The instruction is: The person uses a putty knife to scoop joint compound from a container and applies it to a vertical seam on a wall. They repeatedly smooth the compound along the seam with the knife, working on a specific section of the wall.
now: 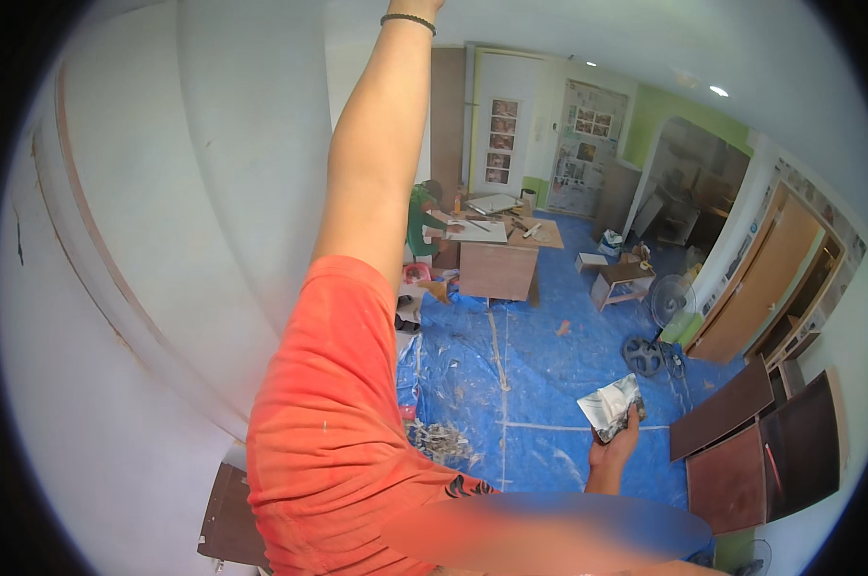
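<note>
My left arm, in an orange sleeve, stretches up along the pale wall toward the ceiling. Of my left hand (416,7) only the edge by the wrist shows, above a dark bracelet (410,19); its fingers lie beyond the top of the head view. Low on the right, my right hand (622,440) is closed around the lower edge of a silvery flat piece with a white patch (610,407). Whether that piece is a plate or a packet I cannot make out. It is held tilted above the blue floor sheet (549,384).
A person in green (422,226) works at a wooden table (499,271) bearing panels and tools. Brown boards (726,485) lean at the right, near a standing fan (672,301). A small low table (624,278) stands farther back. Scraps (441,444) litter the sheet by the wall.
</note>
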Action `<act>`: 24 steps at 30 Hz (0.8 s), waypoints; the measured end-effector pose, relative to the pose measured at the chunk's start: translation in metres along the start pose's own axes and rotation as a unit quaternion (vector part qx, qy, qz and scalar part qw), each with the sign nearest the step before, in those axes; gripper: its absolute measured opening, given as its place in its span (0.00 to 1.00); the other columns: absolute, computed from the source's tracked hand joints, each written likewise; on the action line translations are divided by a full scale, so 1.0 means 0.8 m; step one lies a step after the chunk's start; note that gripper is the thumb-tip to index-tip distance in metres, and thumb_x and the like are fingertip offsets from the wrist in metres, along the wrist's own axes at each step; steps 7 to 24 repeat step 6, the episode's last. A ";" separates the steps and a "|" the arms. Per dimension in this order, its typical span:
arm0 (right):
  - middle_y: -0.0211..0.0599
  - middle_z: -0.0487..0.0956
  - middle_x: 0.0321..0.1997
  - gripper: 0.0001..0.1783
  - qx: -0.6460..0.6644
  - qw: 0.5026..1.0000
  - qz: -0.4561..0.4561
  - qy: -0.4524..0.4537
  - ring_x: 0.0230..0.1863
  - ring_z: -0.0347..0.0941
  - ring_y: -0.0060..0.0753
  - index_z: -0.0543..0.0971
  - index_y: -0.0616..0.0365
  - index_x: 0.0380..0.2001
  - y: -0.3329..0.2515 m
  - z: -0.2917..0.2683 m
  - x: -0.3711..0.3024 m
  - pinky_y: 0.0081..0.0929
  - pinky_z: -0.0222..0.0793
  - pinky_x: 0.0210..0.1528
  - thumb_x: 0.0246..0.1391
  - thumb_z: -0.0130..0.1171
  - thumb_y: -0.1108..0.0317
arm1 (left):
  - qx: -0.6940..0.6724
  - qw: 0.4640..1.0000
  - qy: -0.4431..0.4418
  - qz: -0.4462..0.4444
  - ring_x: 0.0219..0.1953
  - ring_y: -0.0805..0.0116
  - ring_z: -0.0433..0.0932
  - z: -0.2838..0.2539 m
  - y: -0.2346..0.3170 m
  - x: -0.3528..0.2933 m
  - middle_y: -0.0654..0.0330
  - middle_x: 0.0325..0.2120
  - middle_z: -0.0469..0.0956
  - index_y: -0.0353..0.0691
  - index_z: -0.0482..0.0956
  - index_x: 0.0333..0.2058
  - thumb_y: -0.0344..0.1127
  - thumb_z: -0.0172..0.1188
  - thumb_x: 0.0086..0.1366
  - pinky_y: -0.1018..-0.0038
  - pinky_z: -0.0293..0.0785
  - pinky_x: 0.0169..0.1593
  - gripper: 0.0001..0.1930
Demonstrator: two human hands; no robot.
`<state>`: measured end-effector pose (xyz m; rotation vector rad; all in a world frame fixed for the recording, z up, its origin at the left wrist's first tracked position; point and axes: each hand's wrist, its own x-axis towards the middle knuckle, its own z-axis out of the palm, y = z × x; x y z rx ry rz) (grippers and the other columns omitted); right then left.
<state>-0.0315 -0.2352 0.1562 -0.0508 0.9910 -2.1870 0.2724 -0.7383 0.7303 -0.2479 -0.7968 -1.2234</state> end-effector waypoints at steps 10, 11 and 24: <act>0.39 0.77 0.61 0.29 0.007 1.000 0.000 -0.022 0.57 0.79 0.45 0.69 0.57 0.65 -0.002 0.007 -0.005 0.45 0.79 0.53 0.68 0.53 0.52 | -0.026 0.999 0.019 -0.030 0.50 0.55 0.73 0.022 0.025 -0.018 0.56 0.52 0.72 0.48 0.66 0.62 0.50 0.38 0.78 0.49 0.74 0.53 0.22; 0.39 0.77 0.61 0.29 0.007 1.000 0.000 -0.022 0.57 0.79 0.45 0.69 0.57 0.65 -0.002 0.007 -0.005 0.45 0.79 0.53 0.68 0.53 0.52 | -0.026 0.999 0.019 -0.030 0.50 0.55 0.73 0.022 0.025 -0.018 0.56 0.52 0.72 0.48 0.66 0.62 0.50 0.38 0.78 0.49 0.74 0.53 0.22; 0.39 0.77 0.61 0.29 0.007 1.000 0.000 -0.022 0.57 0.79 0.45 0.69 0.57 0.65 -0.002 0.007 -0.005 0.45 0.79 0.53 0.68 0.53 0.52 | -0.026 0.999 0.019 -0.030 0.50 0.55 0.73 0.022 0.025 -0.018 0.56 0.52 0.72 0.48 0.66 0.62 0.50 0.38 0.78 0.49 0.74 0.53 0.22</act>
